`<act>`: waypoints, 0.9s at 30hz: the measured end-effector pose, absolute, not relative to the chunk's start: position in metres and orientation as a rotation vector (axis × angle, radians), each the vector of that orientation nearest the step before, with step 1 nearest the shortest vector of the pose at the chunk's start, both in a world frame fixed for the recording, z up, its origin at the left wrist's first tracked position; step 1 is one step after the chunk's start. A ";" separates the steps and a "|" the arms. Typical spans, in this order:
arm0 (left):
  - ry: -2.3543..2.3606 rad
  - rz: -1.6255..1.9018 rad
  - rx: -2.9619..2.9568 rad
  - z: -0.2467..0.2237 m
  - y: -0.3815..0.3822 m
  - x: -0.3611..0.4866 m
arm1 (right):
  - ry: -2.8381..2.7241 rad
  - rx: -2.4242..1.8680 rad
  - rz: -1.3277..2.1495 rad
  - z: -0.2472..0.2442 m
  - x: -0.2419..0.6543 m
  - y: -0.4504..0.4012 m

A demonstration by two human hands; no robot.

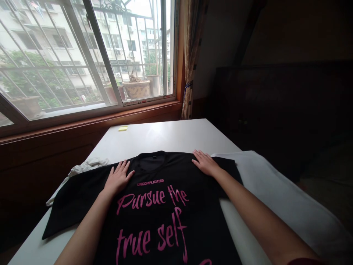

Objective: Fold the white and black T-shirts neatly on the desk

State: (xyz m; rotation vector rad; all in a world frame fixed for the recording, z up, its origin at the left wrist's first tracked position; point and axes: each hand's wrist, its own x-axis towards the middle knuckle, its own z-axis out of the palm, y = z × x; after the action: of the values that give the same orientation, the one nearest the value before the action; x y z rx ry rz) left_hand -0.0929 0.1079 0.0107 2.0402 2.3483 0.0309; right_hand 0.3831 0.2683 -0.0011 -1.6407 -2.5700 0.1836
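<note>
A black T-shirt (157,169) with pink lettering lies spread front side up, its neckline toward the window and its lower part cut off by the frame's bottom edge. My left hand (119,178) rests flat on the shirt near the left shoulder, fingers spread. On the right shoulder lies my right hand (204,162), palm down with its fingers extended. Neither hand grips the fabric. The left sleeve reaches out over the table's left side; the right sleeve is partly hidden behind my right forearm.
The shirt lies on a white table (165,136). A yellow sticky note (122,128) is near its far left corner. Crumpled white cloth (89,164) sticks out behind the left sleeve, and white fabric (264,176) covers the right side. Beyond stand a barred window and a curtain (189,66).
</note>
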 end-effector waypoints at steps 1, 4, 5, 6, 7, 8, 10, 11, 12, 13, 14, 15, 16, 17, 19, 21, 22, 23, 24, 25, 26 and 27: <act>2.349 0.032 2.044 0.011 0.108 -0.092 | -2.570 -1.638 0.181 -0.001 0.382 0.269; 2.364 0.041 2.051 0.013 0.107 -0.090 | -2.554 -1.629 0.154 0.003 0.379 0.269; 2.385 0.055 2.064 0.014 0.105 -0.089 | -2.540 -1.626 0.134 0.005 0.377 0.266; 2.412 0.083 2.090 0.014 0.102 -0.087 | -2.523 -1.621 0.108 0.008 0.374 0.263; 2.440 0.126 2.130 0.015 0.099 -0.086 | -2.505 -1.613 0.081 0.010 0.371 0.257; 2.455 0.179 2.181 0.014 0.095 -0.084 | -2.489 -1.600 0.056 0.013 0.367 0.251; 2.435 0.288 2.282 0.014 0.087 -0.082 | -2.477 -1.564 0.024 0.015 0.356 0.237; 2.413 0.328 2.306 0.013 0.083 -0.081 | -2.477 -1.548 0.017 0.016 0.351 0.229; 2.397 0.352 2.306 0.013 0.080 -0.080 | -2.477 -1.541 0.014 0.015 0.345 0.223; 2.397 0.366 2.286 0.013 0.079 -0.080 | -2.473 -1.543 0.010 0.015 0.340 0.217; 2.411 0.371 2.254 0.013 0.078 -0.080 | -2.464 -1.554 0.005 0.013 0.335 0.214; 2.435 0.361 2.214 0.013 0.079 -0.080 | -2.450 -1.570 -0.002 0.012 0.332 0.212; 2.460 0.340 2.174 0.014 0.081 -0.080 | -2.435 -1.587 -0.009 0.011 0.329 0.212; 2.482 0.313 2.138 0.014 0.084 -0.081 | -2.421 -1.602 -0.014 0.009 0.327 0.213; 2.511 0.261 2.077 0.014 0.091 -0.082 | -2.404 -1.621 -0.020 0.008 0.325 0.219; 2.523 0.229 2.029 0.012 0.098 -0.084 | -2.401 -1.627 -0.017 0.006 0.325 0.228; 2.526 0.219 2.010 0.011 0.102 -0.085 | -2.404 -1.628 -0.013 0.006 0.325 0.232; 2.526 0.208 1.991 0.010 0.104 -0.086 | -2.407 -1.629 -0.008 0.005 0.325 0.236; 2.525 0.196 1.973 0.010 0.107 -0.087 | -2.410 -1.630 -0.002 0.005 0.326 0.241; 2.522 0.184 1.957 0.009 0.109 -0.087 | -2.415 -1.632 0.006 0.004 0.326 0.245; 2.517 0.172 1.943 0.009 0.111 -0.088 | -2.420 -1.635 0.016 0.003 0.326 0.249; 2.513 0.161 1.932 0.009 0.113 -0.088 | -2.427 -1.637 0.027 0.003 0.326 0.254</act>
State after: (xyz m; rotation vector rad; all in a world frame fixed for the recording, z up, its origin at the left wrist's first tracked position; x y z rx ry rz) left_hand -0.0881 0.1128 0.0086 1.9315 2.5130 0.1608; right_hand 0.3257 0.2540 0.0030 -1.6372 -2.4268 0.0271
